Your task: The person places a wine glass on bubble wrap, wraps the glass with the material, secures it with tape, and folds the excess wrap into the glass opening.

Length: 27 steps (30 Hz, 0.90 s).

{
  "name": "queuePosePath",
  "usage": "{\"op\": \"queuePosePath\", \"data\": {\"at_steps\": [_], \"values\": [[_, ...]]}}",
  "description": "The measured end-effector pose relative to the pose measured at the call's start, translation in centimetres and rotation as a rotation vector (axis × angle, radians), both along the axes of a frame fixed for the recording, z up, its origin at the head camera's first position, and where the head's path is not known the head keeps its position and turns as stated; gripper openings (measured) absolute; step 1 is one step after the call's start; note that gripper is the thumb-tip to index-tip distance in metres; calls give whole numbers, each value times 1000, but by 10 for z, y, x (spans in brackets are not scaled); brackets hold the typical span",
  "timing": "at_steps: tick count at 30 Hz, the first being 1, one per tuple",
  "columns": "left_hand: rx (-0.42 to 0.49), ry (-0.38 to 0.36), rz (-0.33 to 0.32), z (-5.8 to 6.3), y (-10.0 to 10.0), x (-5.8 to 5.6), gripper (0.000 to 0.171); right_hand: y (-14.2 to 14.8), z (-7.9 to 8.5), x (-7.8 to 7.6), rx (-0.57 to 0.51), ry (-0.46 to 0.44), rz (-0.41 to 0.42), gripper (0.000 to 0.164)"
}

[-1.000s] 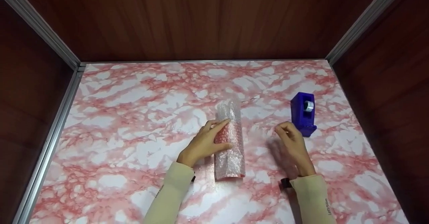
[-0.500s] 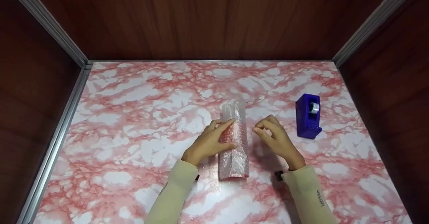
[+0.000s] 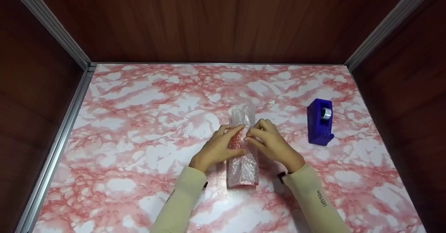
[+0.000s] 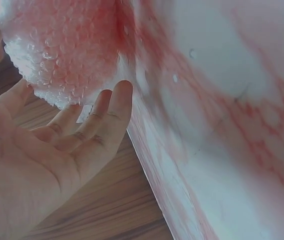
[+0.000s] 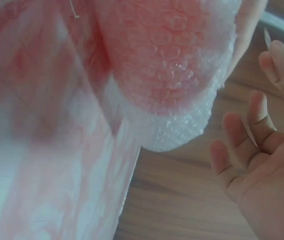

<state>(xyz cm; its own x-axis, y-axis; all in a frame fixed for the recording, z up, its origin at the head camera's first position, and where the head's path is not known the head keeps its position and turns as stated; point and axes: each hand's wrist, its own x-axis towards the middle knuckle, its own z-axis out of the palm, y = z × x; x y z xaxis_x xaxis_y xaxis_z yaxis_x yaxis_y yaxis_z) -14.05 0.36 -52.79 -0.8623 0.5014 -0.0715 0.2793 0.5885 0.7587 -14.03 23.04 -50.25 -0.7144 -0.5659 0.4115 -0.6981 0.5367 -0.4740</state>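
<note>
A clear bubble-wrap roll (image 3: 243, 172) with a reddish item inside lies lengthwise on the table. My left hand (image 3: 214, 150) rests on its left side, thumb and index finger extended flat across the top. In the left wrist view the bubbled side of the roll (image 4: 66, 45) shows, and the lower fingers (image 4: 99, 122) are spread beside it. My right hand (image 3: 270, 142) bends over the roll's right side, thumb and index tips together at the top. In the right wrist view they pinch a small clear strip of tape (image 5: 267, 37); the other fingers (image 5: 242, 135) stay loosely bent.
To the right stands a purple tape dispenser (image 3: 318, 121) holding a roll of clear tape (image 3: 326, 113). The table (image 3: 139, 121) has a red and white marbled top. Dark wood panels (image 3: 219, 20) enclose its back and sides, with metal rails (image 3: 52, 27) at the corners.
My right hand has moved left from beside the tape dispenser, carrying the tape, and its fingertips are now over the bubble-wrap roll. My left hand keeps its place on the roll.
</note>
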Motion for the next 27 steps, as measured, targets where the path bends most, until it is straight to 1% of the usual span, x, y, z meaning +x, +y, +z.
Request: {"op": "queuePosePath", "data": {"at_steps": [2,5,9,15,20,27], "values": [[-2,4,0,0,0,0,88,-5,2,-1,49,-6,10,5],[-2,4,1,0,0,0,88,-10,3,-2,109,-43,15,5],[9,13,-6,1,0,0,87,-14,4,-4,168,-80,15,9],[4,10,-5,1,-1,0,87,-16,5,-5,198,-85,15,10],[6,12,-2,1,0,0,88,-18,5,-6,231,-71,5,10],[17,0,-5,1,0,1,87,-21,8,-7,304,-80,-15,7]]}}
